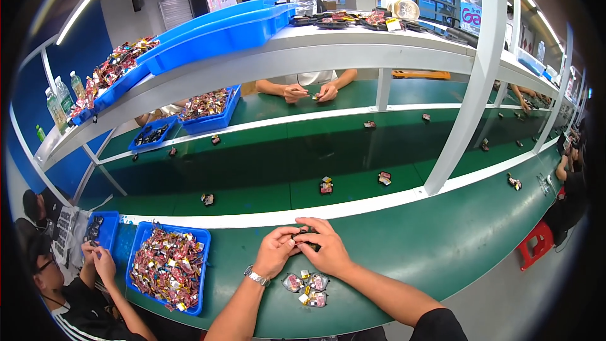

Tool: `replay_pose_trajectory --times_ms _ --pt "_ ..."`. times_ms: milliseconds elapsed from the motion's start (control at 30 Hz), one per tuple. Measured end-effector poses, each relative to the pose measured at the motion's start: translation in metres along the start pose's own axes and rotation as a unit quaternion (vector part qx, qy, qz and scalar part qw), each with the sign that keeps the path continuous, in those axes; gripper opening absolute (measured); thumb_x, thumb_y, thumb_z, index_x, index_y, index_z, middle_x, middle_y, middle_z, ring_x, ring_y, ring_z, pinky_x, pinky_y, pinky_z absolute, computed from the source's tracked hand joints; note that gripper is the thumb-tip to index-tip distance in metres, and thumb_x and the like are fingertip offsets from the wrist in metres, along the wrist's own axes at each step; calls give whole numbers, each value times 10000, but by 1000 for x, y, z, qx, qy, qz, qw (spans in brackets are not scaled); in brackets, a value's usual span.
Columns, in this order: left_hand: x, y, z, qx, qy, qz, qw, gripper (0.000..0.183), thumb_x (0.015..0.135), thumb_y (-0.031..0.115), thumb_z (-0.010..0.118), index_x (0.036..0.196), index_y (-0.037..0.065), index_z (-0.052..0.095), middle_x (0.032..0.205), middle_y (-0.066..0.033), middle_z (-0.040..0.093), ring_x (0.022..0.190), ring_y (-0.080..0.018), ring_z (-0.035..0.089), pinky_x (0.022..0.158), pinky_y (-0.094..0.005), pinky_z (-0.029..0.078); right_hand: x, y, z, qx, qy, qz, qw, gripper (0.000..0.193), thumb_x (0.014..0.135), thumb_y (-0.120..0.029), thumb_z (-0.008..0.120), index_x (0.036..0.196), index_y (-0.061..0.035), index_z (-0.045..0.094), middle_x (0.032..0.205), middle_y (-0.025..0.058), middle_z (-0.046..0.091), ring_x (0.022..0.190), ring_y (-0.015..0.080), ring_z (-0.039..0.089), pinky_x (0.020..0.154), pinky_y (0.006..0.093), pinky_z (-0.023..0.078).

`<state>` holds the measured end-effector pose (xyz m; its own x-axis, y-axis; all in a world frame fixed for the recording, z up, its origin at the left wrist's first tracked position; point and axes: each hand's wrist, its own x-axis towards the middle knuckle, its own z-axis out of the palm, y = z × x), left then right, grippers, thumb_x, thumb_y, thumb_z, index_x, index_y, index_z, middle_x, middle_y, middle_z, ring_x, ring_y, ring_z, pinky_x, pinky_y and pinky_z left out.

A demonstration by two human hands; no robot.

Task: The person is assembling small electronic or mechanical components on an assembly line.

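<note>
A small black-and-red piece (305, 232), partly covered by fingers, is held above the near edge of the belt-side rail between both hands. Its left side is pinched between the thumb and bent fingertips of the left hand (275, 251); its right side is gripped by the right hand (327, 249), whose fingers are arched over the top with the thumb set below. A silver wristwatch (255, 275) is worn on the left wrist.

From the hands, at six o'clock, a loose cluster of black, pink and yellow-tagged small assemblies (314, 299) is laid on the smooth, glossy green tabletop (404, 259). Between eight and nine o'clock, a rectangular blue plastic tray (206, 256) is heaped with similar parts, and beyond it a seated co-worker (69, 297) in black is seen.

At twelve o'clock, past a white metal rail (252, 220), a dark green belt (265, 158) is dotted with spaced assemblies; across it, another person's hands (309, 93) are seen. A white shelf (353, 57) is raised overhead, with empty-looking blue trays (214, 36) stacked at eleven o'clock. The shelf is carried by a slanting white post (468, 101) between one and two o'clock. At three o'clock, a red plastic stool (536, 245) is placed on the grey floor (505, 284).
</note>
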<state>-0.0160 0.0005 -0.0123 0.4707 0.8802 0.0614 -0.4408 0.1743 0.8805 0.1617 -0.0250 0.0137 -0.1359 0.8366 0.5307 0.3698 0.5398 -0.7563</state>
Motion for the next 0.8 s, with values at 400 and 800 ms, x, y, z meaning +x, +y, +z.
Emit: replay_pose_trajectory --times_ms 400,800 --pt "0 1 0 -18 6 3 1000 297 984 33 514 1276 -17 496 1213 -130 618 1107 -198 619 954 -355 527 5 -10 -10 -94 30 -116 988 235 741 -24 729 968 -60 678 1135 95 610 1045 286 592 853 364 528" --pt "-2 4 6 7 24 -23 999 301 993 33 487 1291 -8 487 1230 -124 612 1121 -198 611 965 -351 518 6 -10 -10 -158 33 -152 975 230 694 -4 736 908 -62 677 943 58 601 878 251 601 709 336 528"
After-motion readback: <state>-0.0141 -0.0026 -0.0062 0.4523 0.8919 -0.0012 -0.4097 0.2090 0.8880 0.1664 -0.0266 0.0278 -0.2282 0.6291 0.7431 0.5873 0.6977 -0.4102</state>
